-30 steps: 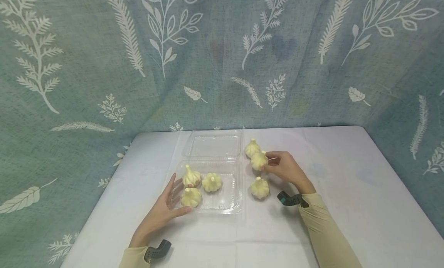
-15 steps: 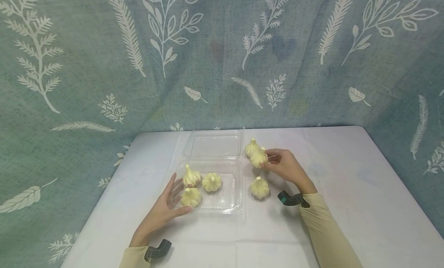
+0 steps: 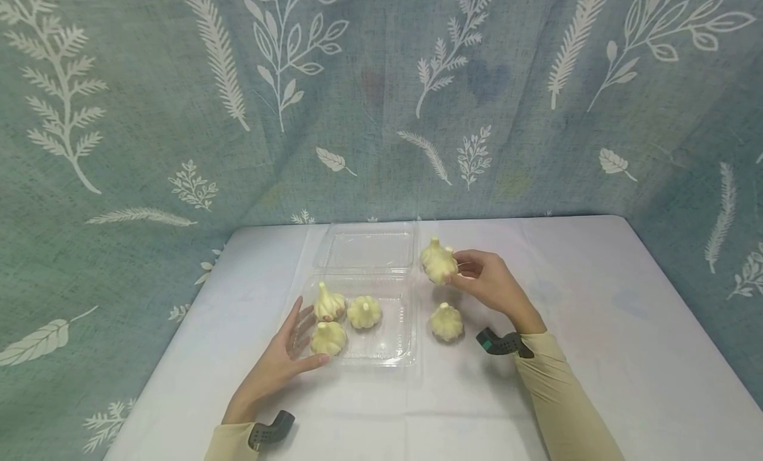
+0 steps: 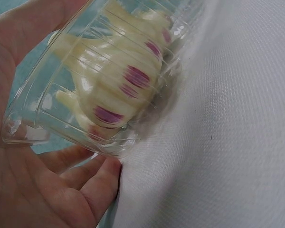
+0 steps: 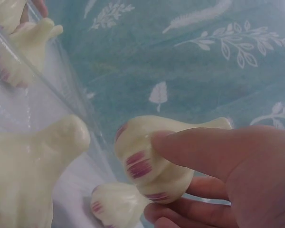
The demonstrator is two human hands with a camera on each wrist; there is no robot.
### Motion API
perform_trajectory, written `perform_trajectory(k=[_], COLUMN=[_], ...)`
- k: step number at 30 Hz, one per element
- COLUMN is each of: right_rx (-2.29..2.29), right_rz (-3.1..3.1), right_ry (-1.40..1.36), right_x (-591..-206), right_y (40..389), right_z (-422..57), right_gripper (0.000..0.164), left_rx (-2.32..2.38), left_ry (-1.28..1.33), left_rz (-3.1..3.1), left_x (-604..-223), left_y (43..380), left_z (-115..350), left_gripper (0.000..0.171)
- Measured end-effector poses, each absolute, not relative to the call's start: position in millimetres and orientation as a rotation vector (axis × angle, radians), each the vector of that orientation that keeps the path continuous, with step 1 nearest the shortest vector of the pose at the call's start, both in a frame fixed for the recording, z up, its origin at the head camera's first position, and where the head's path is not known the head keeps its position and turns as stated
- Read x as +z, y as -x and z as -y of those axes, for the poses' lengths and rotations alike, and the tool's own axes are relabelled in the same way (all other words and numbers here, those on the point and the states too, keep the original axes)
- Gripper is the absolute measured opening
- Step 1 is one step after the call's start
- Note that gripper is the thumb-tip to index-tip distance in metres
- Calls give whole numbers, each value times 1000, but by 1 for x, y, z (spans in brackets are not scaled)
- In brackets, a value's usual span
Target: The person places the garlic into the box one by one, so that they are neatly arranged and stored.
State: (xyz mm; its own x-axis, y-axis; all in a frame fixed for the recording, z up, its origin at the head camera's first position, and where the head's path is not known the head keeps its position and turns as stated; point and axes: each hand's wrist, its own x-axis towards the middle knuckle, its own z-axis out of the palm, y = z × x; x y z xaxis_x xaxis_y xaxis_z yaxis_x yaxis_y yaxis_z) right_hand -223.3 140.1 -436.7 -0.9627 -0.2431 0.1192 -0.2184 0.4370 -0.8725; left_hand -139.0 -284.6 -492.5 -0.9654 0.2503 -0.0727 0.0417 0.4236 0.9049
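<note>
My right hand (image 3: 491, 282) pinches a garlic bulb (image 5: 137, 159) between thumb and fingers. In the head view that bulb overlaps another garlic bulb (image 3: 434, 244) just behind it. Closer to me, a third loose bulb (image 3: 446, 322) stands on the white cloth. My left hand (image 3: 274, 368) holds the near left corner of a clear plastic container (image 3: 393, 365), thumb along the front and bent fingers at the left side. Three bulbs sit in its left and middle part, among them one bulb (image 3: 365, 313) beside the other two. Purple streaks mark the bulbs (image 4: 118, 80) in the left wrist view.
The container's hinged lid (image 3: 369, 249) lies folded back behind its base. White cloth (image 3: 566, 275) covers the table. A blue-green curtain (image 3: 381, 116) with white leaf prints hangs along the back and sides.
My right hand has moved the held garlic bulb slightly back and to the left, and it now overlaps the rear bulb more. My left hand and the container have stayed put.
</note>
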Motion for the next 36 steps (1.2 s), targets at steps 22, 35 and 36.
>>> perform_trajectory(k=[22,35,36], right_rx=[-1599,-1610,-1609], right_rz=[-2666,-2701,-2702], right_ry=[482,602,606], right_x=[-419,-413,-413], right_y=[209,201,201], right_z=[-124,-111,-110], right_gripper=[55,50,50], left_rx=[1588,1561,1555], left_ry=[-300,-271,-267], left_rz=[-2473,-2490,-2493], left_x=[-493,-493,-493], left_y=[140,139,139], left_z=[286,286,286], left_gripper=[123,125,125])
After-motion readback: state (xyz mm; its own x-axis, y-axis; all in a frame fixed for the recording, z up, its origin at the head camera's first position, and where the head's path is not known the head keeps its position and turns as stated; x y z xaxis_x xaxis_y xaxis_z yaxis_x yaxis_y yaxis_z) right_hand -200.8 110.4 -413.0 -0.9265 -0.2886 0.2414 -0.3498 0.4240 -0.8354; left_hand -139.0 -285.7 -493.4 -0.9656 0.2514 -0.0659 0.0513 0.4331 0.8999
